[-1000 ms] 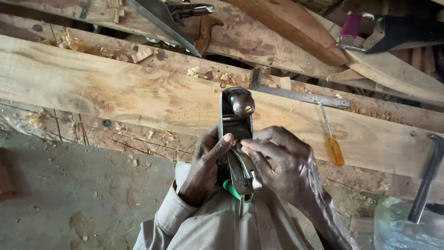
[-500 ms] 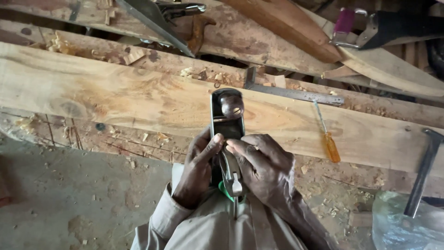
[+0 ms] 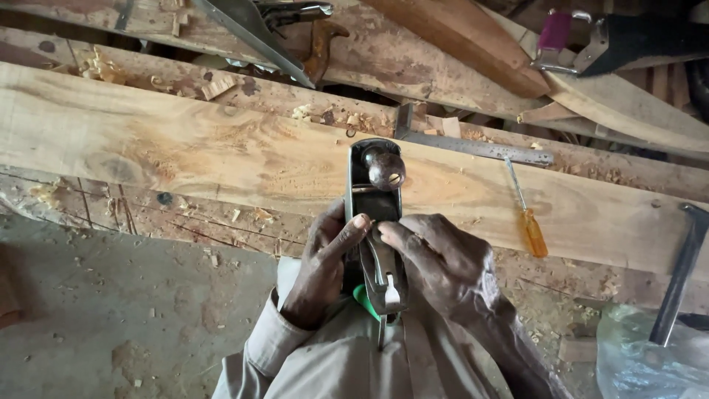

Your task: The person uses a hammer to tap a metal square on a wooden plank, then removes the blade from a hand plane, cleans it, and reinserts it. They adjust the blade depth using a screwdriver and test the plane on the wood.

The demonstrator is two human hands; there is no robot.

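two hands hold a metal hand plane [image 3: 373, 214] whose nose rests on the near edge of the long plank [image 3: 185, 151], its tail towards the body. left hand [image 3: 321, 270] fingers grip its side, thumb on top; right hand [image 3: 443, 270] fingers close round the lever behind the knob. it looks heavy, rigid and smooth, best held by knob and rear handle. that handle and the blade are hidden by the hands. a yellow screwdriver [image 3: 528, 222] lies right of the plane.

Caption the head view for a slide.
Both hands, left and right, grip a metal plane over a plank, screwdriver nearby.
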